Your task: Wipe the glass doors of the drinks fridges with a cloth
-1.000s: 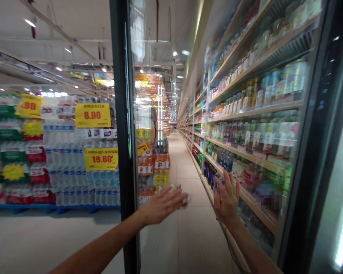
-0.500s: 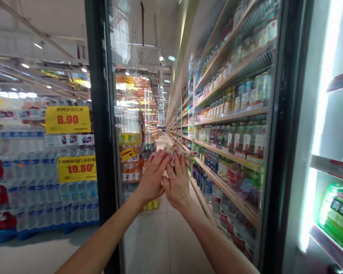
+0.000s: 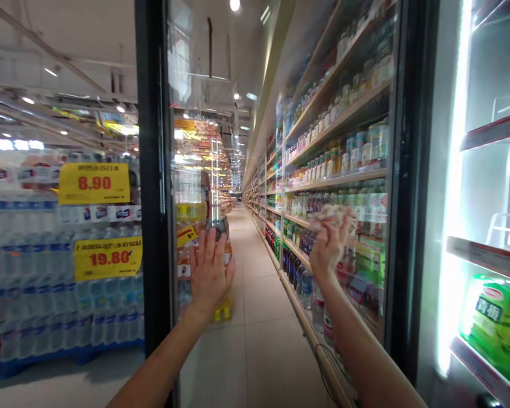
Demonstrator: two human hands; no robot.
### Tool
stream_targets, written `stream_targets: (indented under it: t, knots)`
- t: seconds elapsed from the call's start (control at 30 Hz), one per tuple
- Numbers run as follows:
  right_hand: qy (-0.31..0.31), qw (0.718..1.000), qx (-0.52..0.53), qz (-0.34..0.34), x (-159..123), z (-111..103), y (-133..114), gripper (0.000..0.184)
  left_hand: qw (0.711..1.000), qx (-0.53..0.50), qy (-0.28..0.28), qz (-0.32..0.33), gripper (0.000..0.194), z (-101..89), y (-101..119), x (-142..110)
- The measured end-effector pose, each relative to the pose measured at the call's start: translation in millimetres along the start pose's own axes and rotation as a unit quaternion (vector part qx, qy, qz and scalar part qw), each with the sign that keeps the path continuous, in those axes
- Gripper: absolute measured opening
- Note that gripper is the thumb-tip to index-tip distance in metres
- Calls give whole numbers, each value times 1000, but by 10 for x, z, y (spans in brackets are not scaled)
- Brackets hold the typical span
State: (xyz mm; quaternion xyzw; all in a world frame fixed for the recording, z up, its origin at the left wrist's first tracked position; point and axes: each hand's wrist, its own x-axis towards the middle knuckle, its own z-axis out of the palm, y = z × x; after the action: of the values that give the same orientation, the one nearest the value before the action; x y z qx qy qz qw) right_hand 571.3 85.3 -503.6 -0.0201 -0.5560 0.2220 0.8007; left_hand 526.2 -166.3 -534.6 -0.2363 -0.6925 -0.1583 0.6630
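Note:
A glass door [image 3: 153,141] with a black frame stands in front of me. Through its pane a store aisle and long drink shelves show. My left hand [image 3: 210,272] lies flat against the pane on the left, fingers stretched out, with nothing in it. Up and to the right, my right hand [image 3: 328,249] grips a crumpled, light patterned cloth [image 3: 334,216] and presses it to the glass. The cloth is somewhat blurred and partly covered by the fingers.
On the right, a lit cooler's shelf [image 3: 488,258] and a green bag [image 3: 495,328] stand beside the door. Bottled water packs [image 3: 46,272] are piled on a blue pallet [image 3: 80,352] at left, with a yellow price sign [image 3: 108,259]. Tiled floor [image 3: 221,362] lies beyond the glass.
The hands were together at the cloth near the pane's middle. Now my right hand has carried the cloth rightward, and my left hand has come off it, moving slightly left and down.

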Motion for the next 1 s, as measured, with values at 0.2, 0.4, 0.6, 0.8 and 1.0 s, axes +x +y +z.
stream_targets:
  t: [0.2, 0.4, 0.6, 0.8, 1.0]
  knots:
    - [-149, 952, 27, -264, -356, 163, -417, 13, 1000, 2, -16, 16, 63, -11, -40, -18]
    - [15, 993, -114, -8, 186, -66, 384, 42, 1000, 0, -17, 3, 66, -8, 2, -38]
    - [-186, 944, -3, -271, -511, 147, -431, 41, 1000, -5, -15, 10, 65, 4, -14, -47]
    - [-123, 979, -125, -104, -230, -166, 181, 40, 999, -12, -35, 10, 67, 0, -17, -93]
    - [-89, 991, -86, -51, -260, -107, 24, 41, 1000, -9, -24, 4, 67, 24, -16, -112]
